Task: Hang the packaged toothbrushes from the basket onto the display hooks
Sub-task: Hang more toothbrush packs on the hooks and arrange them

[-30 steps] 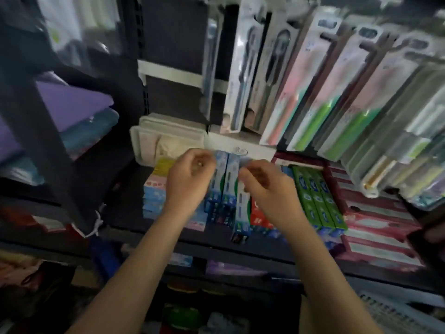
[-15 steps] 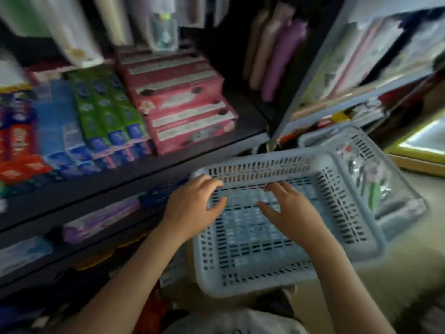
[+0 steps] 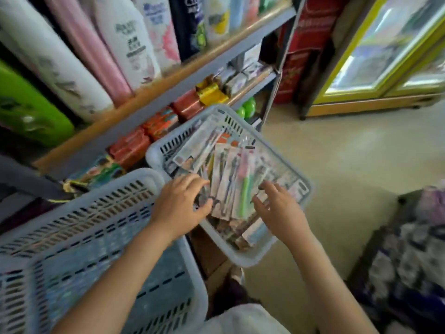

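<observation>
A pale blue slotted basket (image 3: 243, 260) sits low in front of the shelves, filled with several packaged toothbrushes (image 3: 231, 179), among them one with a green handle (image 3: 245, 196). My left hand (image 3: 179, 204) reaches in from the basket's left side, fingers and thumb spread over the near ends of the packs. My right hand (image 3: 277, 209) rests its spread fingers on the packs at the right. Neither hand has lifted a pack. The display hooks are out of view.
A second, larger blue basket (image 3: 96, 237) stands at the lower left, partly under my left forearm. Behind are shelves with bottles (image 3: 134, 42) and boxed soaps (image 3: 187, 107). A glass-door cabinet (image 3: 385, 56) stands at the back right, and a dark patterned bundle (image 3: 409, 249) lies at the right.
My view swung from the hanging toothbrushes and toothpaste shelf down and to the right. Both hands left the shelf, passed over the empty basket and now reach into the toothbrush basket.
</observation>
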Action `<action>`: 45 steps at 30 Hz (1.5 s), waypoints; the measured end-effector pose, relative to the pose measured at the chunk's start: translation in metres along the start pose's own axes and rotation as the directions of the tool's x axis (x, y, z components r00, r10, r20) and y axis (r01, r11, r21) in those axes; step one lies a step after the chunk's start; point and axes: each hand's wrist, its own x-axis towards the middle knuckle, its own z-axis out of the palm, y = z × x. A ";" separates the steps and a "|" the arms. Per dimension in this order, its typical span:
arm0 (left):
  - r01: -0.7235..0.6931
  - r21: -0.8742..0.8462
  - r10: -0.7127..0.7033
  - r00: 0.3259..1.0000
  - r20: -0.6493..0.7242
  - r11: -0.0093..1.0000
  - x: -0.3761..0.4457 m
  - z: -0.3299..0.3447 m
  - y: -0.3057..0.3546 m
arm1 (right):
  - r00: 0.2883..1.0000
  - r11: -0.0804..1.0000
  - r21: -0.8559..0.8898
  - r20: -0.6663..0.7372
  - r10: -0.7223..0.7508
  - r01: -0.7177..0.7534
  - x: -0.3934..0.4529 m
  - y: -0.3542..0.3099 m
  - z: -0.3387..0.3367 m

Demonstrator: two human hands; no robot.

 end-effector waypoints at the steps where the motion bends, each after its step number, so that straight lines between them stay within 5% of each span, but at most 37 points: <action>1: 0.001 0.027 -0.003 0.998 0.063 1.000 0.019 0.008 0.006 | 0.998 0.999 -0.013 0.038 0.041 -0.041 0.010 0.013 0.003; 4: 0.032 0.121 -0.062 0.966 0.252 0.992 0.068 0.034 0.017 | 0.987 0.994 -0.009 0.123 0.107 -0.107 0.037 0.033 0.019; 9: 0.241 0.059 -0.246 0.892 0.380 0.969 0.112 0.075 0.019 | 0.972 0.951 0.245 0.186 0.144 -0.188 0.069 0.029 0.046; 16: 0.440 -0.121 -0.394 0.875 0.280 0.890 0.133 0.103 0.028 | 0.939 0.782 0.520 0.202 0.279 -0.344 0.100 0.035 0.063; 24: 0.699 -0.503 -0.542 0.713 0.445 0.508 0.137 0.102 0.015 | 0.880 0.540 0.696 0.404 0.250 -0.474 0.113 0.041 0.078; 30: 0.686 -0.656 -0.485 0.710 0.510 0.315 0.128 0.104 0.022 | 0.860 0.291 0.810 0.491 0.137 -0.509 0.106 0.039 0.078; 33: 0.674 -0.669 -0.492 0.718 0.492 0.314 0.121 0.100 0.022 | 0.853 0.167 0.837 0.511 0.104 -0.522 0.102 0.036 0.082; 41: 0.611 -0.725 -0.474 0.764 0.437 0.318 0.104 0.076 0.036 | 0.904 0.154 0.890 0.424 0.059 -0.428 0.094 0.020 0.053; 45: 0.491 -0.856 -0.424 0.818 0.388 0.163 0.090 0.047 0.052 | 0.948 0.148 0.938 0.317 0.004 -0.314 0.084 0.005 0.016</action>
